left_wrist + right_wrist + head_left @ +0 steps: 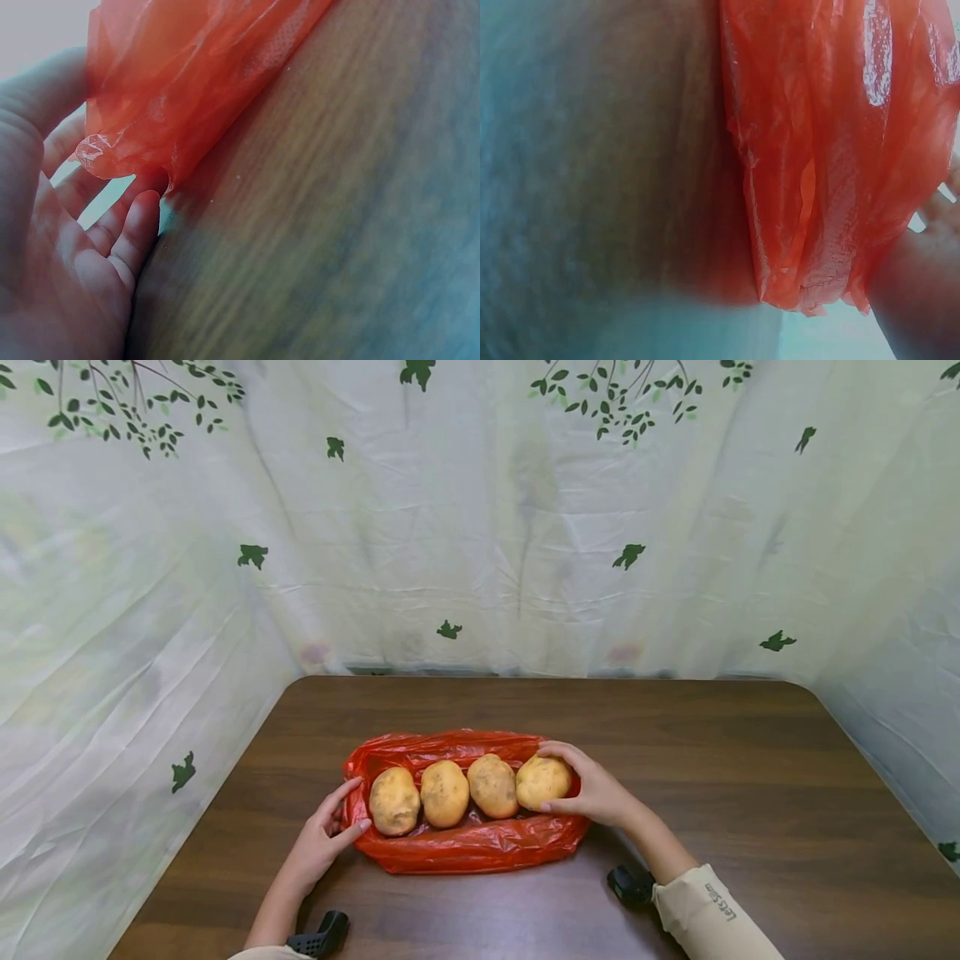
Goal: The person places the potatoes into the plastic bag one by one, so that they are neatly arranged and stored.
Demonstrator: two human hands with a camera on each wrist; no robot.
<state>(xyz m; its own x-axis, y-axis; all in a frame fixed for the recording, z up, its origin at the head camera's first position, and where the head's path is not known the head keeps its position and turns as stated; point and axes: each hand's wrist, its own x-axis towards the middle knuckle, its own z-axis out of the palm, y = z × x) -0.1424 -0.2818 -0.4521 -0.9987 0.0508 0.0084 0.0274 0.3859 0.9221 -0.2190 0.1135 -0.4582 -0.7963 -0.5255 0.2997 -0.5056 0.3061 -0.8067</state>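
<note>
A red plastic bag (480,852) lies on the table with its mouth spread wide. Inside it, several potatoes (445,793) stand in a row from left to right. My left hand (318,843) holds the bag's left end, thumb in front and fingers behind; the left wrist view has the thin red film between them. At the right end of the row, my right hand (588,785) grips the last potato (542,783), its thumb on the near side and fingers over the far side. In the right wrist view, the bag's side hides that potato and most of the hand.
The brown wooden table (712,760) extends around the bag on all sides. Behind it hangs a pale curtain (480,527) with printed green leaves, and more cloth lines both sides. A black wrist device (630,885) sits by the right sleeve.
</note>
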